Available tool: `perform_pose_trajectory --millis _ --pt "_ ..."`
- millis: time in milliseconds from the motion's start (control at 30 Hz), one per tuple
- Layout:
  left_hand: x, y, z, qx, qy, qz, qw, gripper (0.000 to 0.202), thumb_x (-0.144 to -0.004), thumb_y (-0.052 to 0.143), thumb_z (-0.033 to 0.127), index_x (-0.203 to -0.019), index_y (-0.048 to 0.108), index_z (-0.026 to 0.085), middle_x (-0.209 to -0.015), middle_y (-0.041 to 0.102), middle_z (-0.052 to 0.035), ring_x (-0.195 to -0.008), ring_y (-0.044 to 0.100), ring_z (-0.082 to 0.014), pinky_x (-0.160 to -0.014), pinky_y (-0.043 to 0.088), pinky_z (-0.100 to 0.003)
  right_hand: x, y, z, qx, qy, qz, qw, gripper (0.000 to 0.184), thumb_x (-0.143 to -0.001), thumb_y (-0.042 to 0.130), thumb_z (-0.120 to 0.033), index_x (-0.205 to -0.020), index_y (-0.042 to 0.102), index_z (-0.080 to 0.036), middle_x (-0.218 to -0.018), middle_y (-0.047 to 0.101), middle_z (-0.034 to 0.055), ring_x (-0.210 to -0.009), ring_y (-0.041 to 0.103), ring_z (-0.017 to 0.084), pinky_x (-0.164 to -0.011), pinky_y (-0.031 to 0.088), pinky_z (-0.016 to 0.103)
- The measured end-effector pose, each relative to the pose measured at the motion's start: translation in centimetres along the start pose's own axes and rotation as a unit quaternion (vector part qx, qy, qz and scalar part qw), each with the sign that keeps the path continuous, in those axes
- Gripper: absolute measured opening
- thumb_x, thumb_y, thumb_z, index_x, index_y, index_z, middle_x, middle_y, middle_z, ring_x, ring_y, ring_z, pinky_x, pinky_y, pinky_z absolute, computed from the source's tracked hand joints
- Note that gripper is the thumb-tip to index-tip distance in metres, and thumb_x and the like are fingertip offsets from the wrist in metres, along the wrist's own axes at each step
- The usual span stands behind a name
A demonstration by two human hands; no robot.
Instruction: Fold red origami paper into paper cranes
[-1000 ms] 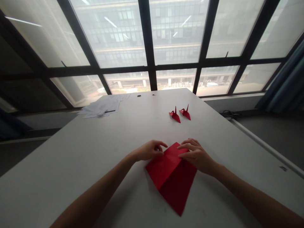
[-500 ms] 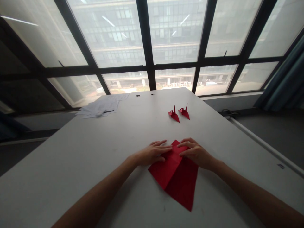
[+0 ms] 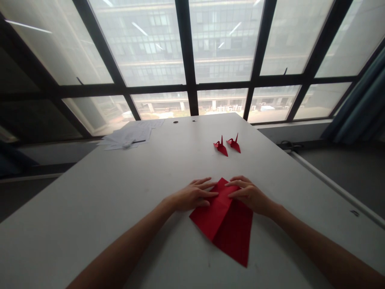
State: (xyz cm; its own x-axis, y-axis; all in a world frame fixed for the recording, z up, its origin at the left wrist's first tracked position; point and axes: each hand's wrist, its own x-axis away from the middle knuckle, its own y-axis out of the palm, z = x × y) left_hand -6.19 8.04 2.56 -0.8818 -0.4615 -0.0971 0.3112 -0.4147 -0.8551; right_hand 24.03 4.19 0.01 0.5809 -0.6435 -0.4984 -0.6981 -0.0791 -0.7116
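A folded sheet of red paper point(image 3: 221, 216) lies on the white table before me, its narrow tip pointing away and its wide end towards me. A crease runs down its middle, and the right part looks darker. My left hand point(image 3: 195, 196) rests on the upper left of the paper, fingers stretched out and spread. On the upper right, my right hand point(image 3: 248, 195) lies with its fingers apart and slightly bent, fingertips on the paper; its thumb is hidden. Further off stand two red paper cranes, a left one point(image 3: 221, 149) and a right one point(image 3: 235, 145).
Loose white sheets point(image 3: 124, 134) lie at the far left of the white table point(image 3: 135, 172), with a dark pen point(image 3: 138, 141) on them. Large windows point(image 3: 222, 40) rise behind the table. A blue curtain point(image 3: 357, 104) hangs at the right.
The near end of the red paper has swung slightly to the right. Both hands stay almost in place on it. The view has tilted very slightly.
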Motion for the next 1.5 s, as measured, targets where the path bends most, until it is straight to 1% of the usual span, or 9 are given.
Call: perform_pose_trajectory --millis 300,567,700,833,967,1100,1167,1333,1500 --pt "0.0 0.0 -0.7 0.035 0.007 0.000 0.999 0.047 -0.097 0.062 0.031 -0.142 0.053 0.040 -0.150 0.051 -0.0009 -0.149 0.030 -0.0276 -0.121 0.025 -0.047 0.0 -0.3 0.2 -0.019 0.008 -0.002 1.000 0.025 -0.097 0.058 -0.020 -0.105 0.079 -0.032 -0.122 0.071 0.0068 -0.120 0.056 0.025 -0.103 0.047 0.046" --pt "0.1 0.7 -1.7 0.112 0.001 0.085 0.990 0.016 -0.091 0.070 0.034 -0.102 0.080 0.031 -0.133 0.066 -0.0079 -0.138 0.048 -0.0289 -0.112 0.042 -0.045 0.0 -0.4 0.4 -0.038 0.018 0.008 0.999 0.022 -0.097 0.060 -0.024 -0.104 0.079 -0.032 -0.122 0.071 0.0060 -0.119 0.056 0.025 -0.102 0.047 0.046" --pt "0.2 1.0 -1.6 0.110 0.001 0.110 0.988 0.016 -0.090 0.070 0.033 -0.102 0.080 0.027 -0.123 0.070 -0.0103 -0.129 0.055 -0.0275 -0.110 0.045 -0.043 0.1 -0.6 0.2 -0.041 0.024 0.017 0.999 0.023 -0.097 0.059 -0.024 -0.104 0.079 -0.033 -0.122 0.071 0.0058 -0.120 0.056 0.025 -0.101 0.049 0.044" --pt "0.0 1.1 -0.8 0.089 -0.004 0.133 0.987 0.028 -0.097 0.061 0.032 -0.123 0.071 0.027 -0.129 0.066 -0.0104 -0.126 0.056 -0.0243 -0.109 0.045 -0.041 0.0 -0.5 0.3 -0.026 0.017 0.007 0.999 0.024 -0.096 0.060 -0.021 -0.104 0.079 -0.033 -0.126 0.069 0.0050 -0.122 0.054 0.025 -0.103 0.047 0.045" --pt "-0.2 0.9 0.2 -0.009 -0.019 0.122 0.992 0.030 -0.100 0.054 0.030 -0.127 0.068 0.032 -0.132 0.063 -0.0071 -0.123 0.057 -0.0232 -0.108 0.044 -0.040 0.0 -0.2 0.2 0.022 0.036 -0.014 0.999 0.027 -0.093 0.062 -0.016 -0.105 0.078 -0.034 -0.133 0.064 0.0030 -0.126 0.050 0.025 -0.109 0.042 0.046" --pt "-0.1 0.7 0.7 -0.061 0.018 0.023 0.998 0.048 -0.102 0.051 0.030 -0.149 0.045 0.037 -0.151 0.051 -0.0019 -0.145 0.038 -0.0243 -0.122 0.024 -0.046 0.3 0.3 -1.2 0.115 0.156 0.028 0.981 0.054 -0.086 0.067 -0.014 -0.138 0.059 -0.029 -0.135 0.060 0.0093 -0.126 0.051 0.029 -0.108 0.042 0.049" --pt "0.0 0.7 0.6 -0.079 0.005 0.004 0.997 0.050 -0.104 0.045 0.031 -0.153 0.036 0.036 -0.156 0.043 0.0000 -0.149 0.032 -0.0224 -0.124 0.018 -0.045 0.6 0.6 -2.2 0.144 0.218 0.048 0.964 0.053 -0.088 0.066 -0.020 -0.139 0.057 -0.024 -0.129 0.062 0.0121 -0.120 0.054 0.030 -0.104 0.045 0.049" --pt "0.3 1.2 -0.3 -0.120 -0.065 0.028 0.990 0.057 -0.105 0.042 0.038 -0.158 0.023 0.032 -0.164 0.026 -0.0020 -0.151 0.027 -0.0222 -0.124 0.019 -0.042 1.2 1.2 -3.0 0.145 0.236 -0.050 0.960 0.048 -0.085 0.072 -0.037 -0.131 0.065 -0.024 -0.139 0.058 0.0124 -0.127 0.051 0.034 -0.108 0.040 0.052" --pt "0.4 1.2 -1.4 -0.121 -0.084 -0.002 0.989 0.061 -0.105 0.038 0.047 -0.159 0.017 0.032 -0.165 0.021 -0.0039 -0.153 0.018 -0.0239 -0.125 0.007 -0.046 1.0 1.1 -2.0 0.133 0.230 -0.064 0.962 0.054 -0.085 0.072 -0.040 -0.136 0.062 -0.024 -0.142 0.056 0.0114 -0.131 0.048 0.033 -0.111 0.036 0.051"
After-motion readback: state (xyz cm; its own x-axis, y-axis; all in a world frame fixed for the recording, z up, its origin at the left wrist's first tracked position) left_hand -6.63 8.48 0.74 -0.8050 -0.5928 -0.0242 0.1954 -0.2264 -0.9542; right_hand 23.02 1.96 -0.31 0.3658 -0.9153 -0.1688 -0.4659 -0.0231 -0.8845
